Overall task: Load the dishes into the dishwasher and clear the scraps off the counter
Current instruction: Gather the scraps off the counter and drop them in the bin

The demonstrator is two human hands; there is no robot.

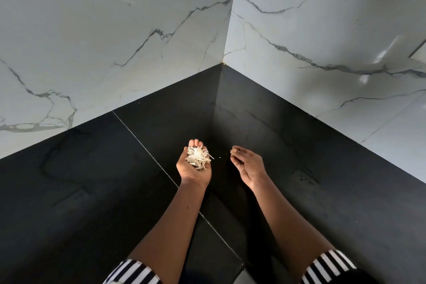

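- Left hand (194, 165) turned palm up and loosely cupped above the bench, fingers only slightly curved, carrying rather than clenching.
- Resting in that palm and on the fingers: a heap of thin, pale, papery scraps (198, 157), a few strands hanging over the edge on the side facing the other hand.
- Right hand (247, 163) near the left and apart from it, on edge, thumb and forefinger pressed together on what looks like a small pale flake (233, 151); too small to be certain. Other fingers loosely curled with nothing in them.
- Handling, as a judgement: very light, dry and flimsy, likely to flutter off with a quick swing or a draught. No stiffness to grip by, so best kept cradled in a level palm, perhaps with the other hand over it as a lid.
- Best taken singly by a fingertip pinch, or swept off the bench edge into a cupped palm; liable to tear or crumble under a squeeze, though little lost by that.
- Between the two hands, tiny pale crumbs (220, 157) just beside the overhanging strands; on the bench or in the air, impossible to say.
- Beneath everything, a matt black stone bench (92, 191) running into a corner, with a thin pale seam line passing under the left wrist.
- Behind, white grey-veined marble walls (115, 30) meeting at that corner.
- At the bottom edge, black-and-white striped sleeves (129, 272) on both upper arms.
- No dishes or dishwasher in view.
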